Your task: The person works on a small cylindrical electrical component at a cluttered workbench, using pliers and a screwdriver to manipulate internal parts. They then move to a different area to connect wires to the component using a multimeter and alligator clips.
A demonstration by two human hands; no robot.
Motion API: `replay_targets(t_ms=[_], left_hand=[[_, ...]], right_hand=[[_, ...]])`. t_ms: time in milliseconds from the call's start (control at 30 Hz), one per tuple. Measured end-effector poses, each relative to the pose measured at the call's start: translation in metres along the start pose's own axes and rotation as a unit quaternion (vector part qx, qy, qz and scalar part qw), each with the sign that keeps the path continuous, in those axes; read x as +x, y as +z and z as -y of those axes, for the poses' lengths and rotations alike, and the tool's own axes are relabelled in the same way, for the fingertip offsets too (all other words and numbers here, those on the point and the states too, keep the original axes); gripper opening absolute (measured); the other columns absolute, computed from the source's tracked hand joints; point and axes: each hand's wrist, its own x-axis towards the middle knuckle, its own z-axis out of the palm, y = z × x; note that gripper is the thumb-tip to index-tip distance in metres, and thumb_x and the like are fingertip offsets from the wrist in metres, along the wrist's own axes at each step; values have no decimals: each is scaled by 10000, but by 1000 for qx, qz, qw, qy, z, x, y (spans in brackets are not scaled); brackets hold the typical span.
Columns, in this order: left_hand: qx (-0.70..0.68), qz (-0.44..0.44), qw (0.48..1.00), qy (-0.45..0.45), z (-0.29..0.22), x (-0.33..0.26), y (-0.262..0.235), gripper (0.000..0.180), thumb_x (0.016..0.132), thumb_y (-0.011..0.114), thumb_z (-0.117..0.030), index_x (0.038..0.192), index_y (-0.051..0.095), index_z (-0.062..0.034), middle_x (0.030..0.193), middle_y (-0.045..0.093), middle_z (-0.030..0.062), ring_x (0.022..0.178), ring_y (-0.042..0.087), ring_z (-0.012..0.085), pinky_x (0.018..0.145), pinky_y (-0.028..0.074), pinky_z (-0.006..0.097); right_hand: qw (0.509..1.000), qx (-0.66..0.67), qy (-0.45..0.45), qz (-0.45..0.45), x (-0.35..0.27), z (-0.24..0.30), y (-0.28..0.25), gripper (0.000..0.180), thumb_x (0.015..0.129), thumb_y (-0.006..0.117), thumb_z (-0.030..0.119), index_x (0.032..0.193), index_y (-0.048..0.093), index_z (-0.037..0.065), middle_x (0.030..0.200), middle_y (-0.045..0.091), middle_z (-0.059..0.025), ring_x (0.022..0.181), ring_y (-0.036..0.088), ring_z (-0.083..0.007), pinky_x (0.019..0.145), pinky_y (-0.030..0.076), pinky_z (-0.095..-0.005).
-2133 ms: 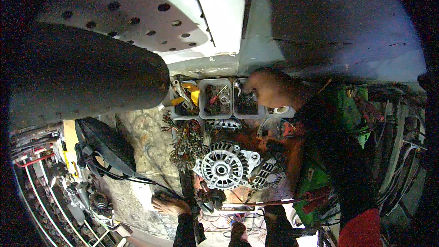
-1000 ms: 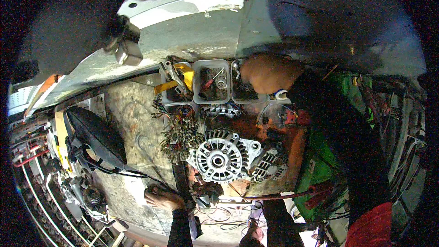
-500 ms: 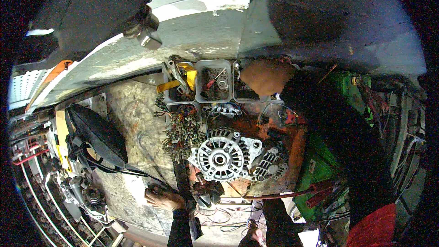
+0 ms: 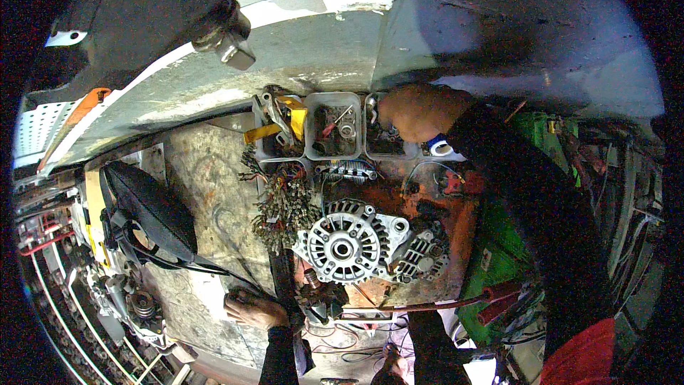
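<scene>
My right hand reaches into the right grey bin at the back of the bench; its fingertips are hidden among the dark small parts there. A blue and white round thing shows beside that wrist; I cannot tell what it is. My left hand lies on the bench near its front edge, fingers stretched out beside a black strap. Between the hands sits a silver alternator with its round finned housing facing up. A ribbed metal piece adjoins its right side.
A middle bin holds small hardware, and a left bin holds metal parts and a yellow piece. A bundle of metal-ended wires hangs left of the alternator. A black padded item lies on the left. A red bar crosses the front.
My right hand has shifted slightly right and turned in the bin, showing more of the blue and white thing by the wrist. The left hand stays nearly still.
</scene>
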Motion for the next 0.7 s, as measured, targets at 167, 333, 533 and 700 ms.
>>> replay_targets(t_ms=[167,333,533,700], left_hand=[[7,19,1000,-12,-7,-1,-7,444,1066,437,-433,1158,568,-20,1217,549,221,1205,460,443,1031,328,593],[5,22,1000,-14,-6,-2,-8,457,1065,426,-443,1175,570,-25,1234,541,216,1235,446,437,1052,315,592],[10,16,1000,-21,-3,-1,-5,494,1069,398,-472,1183,568,-22,1230,540,224,1220,461,440,1029,336,595],[26,33,999,-24,-11,-1,-10,483,1063,411,-468,1165,572,-25,1215,543,224,1190,474,436,988,359,589]], right_hand=[[988,-109,-35,-105,3,-23,6,99,870,636,132,903,611,42,639,526,-6,561,577,-170,506,456,-397],[984,-42,-44,-168,6,-12,25,117,852,644,146,829,666,34,696,645,-64,602,646,-238,564,518,-428],[814,-538,85,-203,25,25,56,152,797,645,141,797,750,30,853,741,-214,819,749,-370,748,603,-493],[834,-516,58,-187,20,40,51,156,758,657,141,810,745,23,883,735,-238,853,736,-402,783,598,-502]])
